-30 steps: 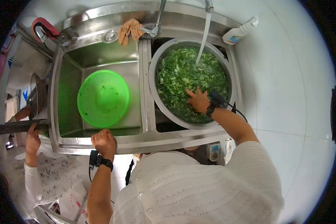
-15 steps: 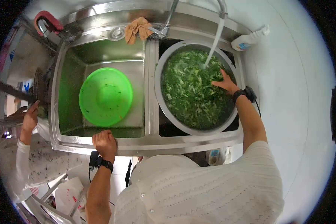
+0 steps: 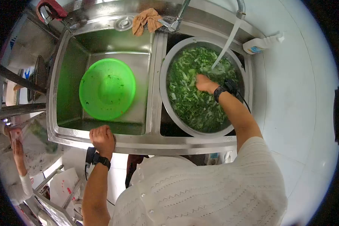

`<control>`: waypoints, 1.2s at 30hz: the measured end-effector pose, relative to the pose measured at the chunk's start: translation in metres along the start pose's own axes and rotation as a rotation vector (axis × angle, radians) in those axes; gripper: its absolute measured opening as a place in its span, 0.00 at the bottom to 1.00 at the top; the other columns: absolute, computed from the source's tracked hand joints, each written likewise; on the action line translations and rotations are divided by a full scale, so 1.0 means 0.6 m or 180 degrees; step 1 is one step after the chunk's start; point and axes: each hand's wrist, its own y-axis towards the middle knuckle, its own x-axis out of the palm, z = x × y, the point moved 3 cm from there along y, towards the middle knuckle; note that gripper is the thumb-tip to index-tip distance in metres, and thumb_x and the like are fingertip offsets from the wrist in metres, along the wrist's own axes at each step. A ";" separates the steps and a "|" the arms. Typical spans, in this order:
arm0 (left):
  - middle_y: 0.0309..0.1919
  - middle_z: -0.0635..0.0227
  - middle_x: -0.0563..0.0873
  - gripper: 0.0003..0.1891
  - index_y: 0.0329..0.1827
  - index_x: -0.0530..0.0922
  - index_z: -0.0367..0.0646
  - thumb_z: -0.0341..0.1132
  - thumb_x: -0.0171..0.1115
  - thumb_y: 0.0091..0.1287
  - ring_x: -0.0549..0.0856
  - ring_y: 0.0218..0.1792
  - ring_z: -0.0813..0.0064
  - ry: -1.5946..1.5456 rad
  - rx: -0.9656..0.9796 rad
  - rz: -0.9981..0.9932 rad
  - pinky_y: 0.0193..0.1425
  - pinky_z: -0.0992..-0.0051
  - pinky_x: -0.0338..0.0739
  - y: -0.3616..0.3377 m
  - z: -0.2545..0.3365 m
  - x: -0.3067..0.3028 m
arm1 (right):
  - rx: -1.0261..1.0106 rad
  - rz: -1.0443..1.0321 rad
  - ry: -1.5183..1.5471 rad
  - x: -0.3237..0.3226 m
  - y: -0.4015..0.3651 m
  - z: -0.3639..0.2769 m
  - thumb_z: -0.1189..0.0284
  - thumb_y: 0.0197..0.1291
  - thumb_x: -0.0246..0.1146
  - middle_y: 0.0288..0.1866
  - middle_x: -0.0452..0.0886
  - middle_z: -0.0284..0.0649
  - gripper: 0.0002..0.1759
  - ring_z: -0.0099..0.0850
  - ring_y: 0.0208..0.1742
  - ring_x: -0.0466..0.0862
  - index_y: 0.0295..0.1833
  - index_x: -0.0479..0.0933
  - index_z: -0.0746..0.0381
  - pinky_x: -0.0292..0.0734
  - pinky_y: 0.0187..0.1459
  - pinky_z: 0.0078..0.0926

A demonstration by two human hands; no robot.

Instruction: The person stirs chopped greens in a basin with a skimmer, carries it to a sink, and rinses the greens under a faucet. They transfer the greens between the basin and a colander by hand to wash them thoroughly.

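Right of centre, the person's right hand (image 3: 204, 83) is pushed down among the chopped greens (image 3: 194, 107) floating in one round metal basin (image 3: 163, 81). Its fingers are buried in the leaves, so I cannot tell whether they are spread or closed on anything. One stream of water (image 3: 223, 51) falls from the single tap (image 3: 240, 8) into the basin just right of that hand. The basin fills the right compartment almost wall to wall, with little room around its rim.

At lower centre the left hand (image 3: 101, 137) is curled tight over the front edge of the sink (image 3: 154, 141), which has two compartments. The left compartment holds one green plastic bowl (image 3: 107, 88), with bare steel behind it and to its right. Two dark wristbands (image 3: 101, 161) show, one on each wrist.

On the back ledge lie one orange cloth (image 3: 148, 19) and, at upper right, one spray bottle (image 3: 261, 44). White counter (image 3: 301, 98) lies open to the right. Another person's hand (image 3: 16, 147) shows at lower left, well apart.
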 end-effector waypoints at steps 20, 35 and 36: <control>0.24 0.67 0.80 0.04 0.23 0.76 0.45 0.28 0.52 0.49 0.76 0.31 0.67 0.0008 -0.0212 -0.0213 0.46 0.69 0.64 -0.004 -0.004 0.003 | 0.1551 -0.0012 0.1980 0.003 -0.265 0.047 0.50 0.37 0.67 0.65 0.51 0.55 0.59 0.44 0.66 0.52 0.66 0.40 0.67 0.53 0.62 0.37; 0.39 0.58 0.78 0.14 0.40 0.74 0.39 0.31 0.55 0.50 0.76 0.43 0.57 -0.1544 0.0781 -0.0398 0.50 0.62 0.66 0.337 0.234 0.087 | -0.1018 0.1233 0.1498 -0.110 -0.291 -0.089 0.64 0.46 0.64 0.62 0.53 0.58 0.43 0.53 0.61 0.59 0.64 0.49 0.65 0.60 0.58 0.38; 0.39 0.56 0.78 0.13 0.39 0.74 0.38 0.32 0.55 0.50 0.75 0.43 0.57 -0.1701 0.0833 -0.0264 0.50 0.62 0.66 0.398 0.270 0.119 | -0.1033 0.1299 0.1563 -0.117 -0.292 -0.078 0.64 0.46 0.64 0.62 0.53 0.58 0.43 0.53 0.61 0.59 0.64 0.49 0.65 0.60 0.58 0.38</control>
